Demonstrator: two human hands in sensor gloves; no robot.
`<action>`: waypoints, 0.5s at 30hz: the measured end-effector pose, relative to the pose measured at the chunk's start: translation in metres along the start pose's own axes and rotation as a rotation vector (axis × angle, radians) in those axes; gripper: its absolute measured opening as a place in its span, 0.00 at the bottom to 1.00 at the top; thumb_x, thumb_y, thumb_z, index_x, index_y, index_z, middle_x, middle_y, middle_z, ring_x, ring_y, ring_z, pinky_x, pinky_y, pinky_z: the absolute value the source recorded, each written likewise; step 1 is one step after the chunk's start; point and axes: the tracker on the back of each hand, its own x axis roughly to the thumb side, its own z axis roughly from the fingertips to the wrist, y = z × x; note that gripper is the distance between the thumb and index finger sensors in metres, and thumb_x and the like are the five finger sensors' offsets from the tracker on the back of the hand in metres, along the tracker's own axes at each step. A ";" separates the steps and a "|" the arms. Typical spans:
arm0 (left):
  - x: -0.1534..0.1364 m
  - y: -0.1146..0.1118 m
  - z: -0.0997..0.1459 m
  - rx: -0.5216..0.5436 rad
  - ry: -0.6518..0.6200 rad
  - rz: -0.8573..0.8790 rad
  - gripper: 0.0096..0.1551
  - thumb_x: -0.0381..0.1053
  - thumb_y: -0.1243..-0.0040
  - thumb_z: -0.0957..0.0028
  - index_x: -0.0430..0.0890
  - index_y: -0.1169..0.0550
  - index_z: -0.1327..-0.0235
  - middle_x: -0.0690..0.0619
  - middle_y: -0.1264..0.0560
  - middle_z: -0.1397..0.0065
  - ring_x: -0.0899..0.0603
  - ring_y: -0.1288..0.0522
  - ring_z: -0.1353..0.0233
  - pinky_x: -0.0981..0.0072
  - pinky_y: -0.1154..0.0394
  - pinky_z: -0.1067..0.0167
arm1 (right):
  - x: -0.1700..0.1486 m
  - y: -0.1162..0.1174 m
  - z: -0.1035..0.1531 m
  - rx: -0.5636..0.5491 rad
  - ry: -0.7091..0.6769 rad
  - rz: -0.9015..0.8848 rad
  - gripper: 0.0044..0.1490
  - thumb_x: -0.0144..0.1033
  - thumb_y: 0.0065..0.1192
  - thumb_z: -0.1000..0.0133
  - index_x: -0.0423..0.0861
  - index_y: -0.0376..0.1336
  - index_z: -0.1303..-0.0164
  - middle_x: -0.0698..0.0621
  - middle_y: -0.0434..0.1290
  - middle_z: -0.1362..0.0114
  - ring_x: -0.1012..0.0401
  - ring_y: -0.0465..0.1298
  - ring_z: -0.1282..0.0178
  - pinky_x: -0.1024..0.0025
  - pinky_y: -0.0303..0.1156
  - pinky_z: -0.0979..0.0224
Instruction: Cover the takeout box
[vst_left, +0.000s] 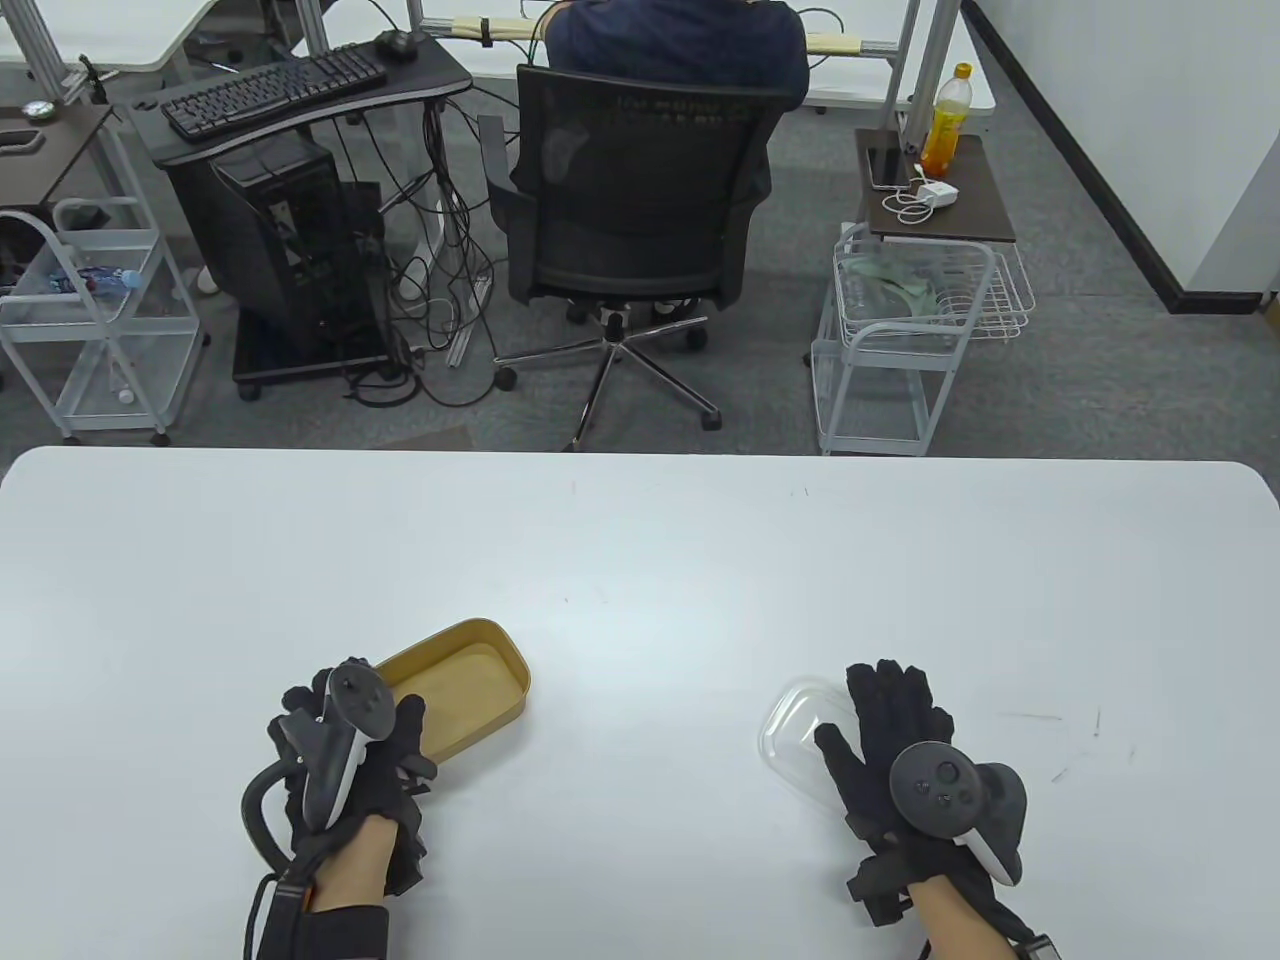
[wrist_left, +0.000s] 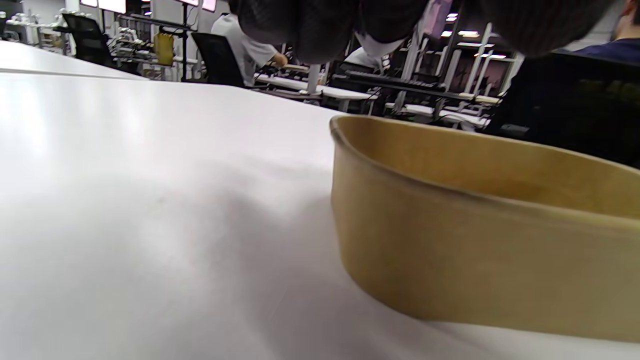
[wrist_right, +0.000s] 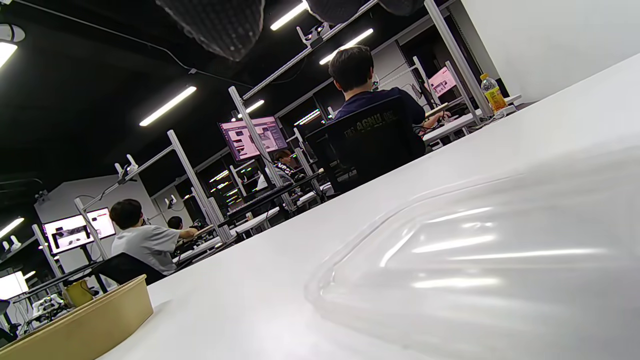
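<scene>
The brown paper takeout box (vst_left: 470, 675) lies open and empty on the white table (vst_left: 640, 560), left of centre. My left hand (vst_left: 355, 720) is at the box's near left end, fingers spread, thumb by its rim. In the left wrist view the box (wrist_left: 475, 235) is close at right and my fingers (wrist_left: 325, 30) hang above it without gripping. The clear plastic lid (vst_left: 795, 725) lies flat on the table at right. My right hand (vst_left: 865, 720) is spread flat over its right part. In the right wrist view the lid (wrist_right: 475, 260) lies just below my fingertips (wrist_right: 220, 25).
The box also shows far left in the right wrist view (wrist_right: 80, 320). Beyond the table's far edge stand an office chair (vst_left: 630, 200) with a seated person, a computer desk (vst_left: 290, 90) and wire carts (vst_left: 900, 320).
</scene>
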 end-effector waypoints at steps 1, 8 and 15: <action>-0.001 -0.002 -0.003 -0.001 0.021 -0.010 0.46 0.79 0.46 0.60 0.67 0.36 0.25 0.61 0.35 0.14 0.47 0.41 0.13 0.58 0.47 0.19 | 0.000 -0.001 0.000 -0.003 -0.002 0.001 0.44 0.48 0.54 0.33 0.33 0.50 0.15 0.24 0.49 0.15 0.29 0.46 0.19 0.22 0.46 0.31; -0.002 -0.011 -0.016 -0.016 0.111 -0.048 0.47 0.78 0.44 0.61 0.63 0.35 0.26 0.58 0.22 0.26 0.47 0.24 0.27 0.59 0.35 0.26 | 0.000 -0.002 0.000 -0.012 0.003 -0.008 0.44 0.48 0.54 0.33 0.33 0.50 0.15 0.24 0.49 0.15 0.29 0.46 0.19 0.22 0.46 0.31; 0.002 -0.020 -0.019 -0.033 0.126 -0.065 0.46 0.76 0.41 0.61 0.54 0.29 0.31 0.61 0.11 0.49 0.51 0.14 0.48 0.60 0.25 0.38 | -0.001 -0.003 0.000 -0.015 0.009 -0.013 0.44 0.48 0.54 0.33 0.33 0.50 0.15 0.24 0.49 0.15 0.29 0.46 0.19 0.22 0.47 0.31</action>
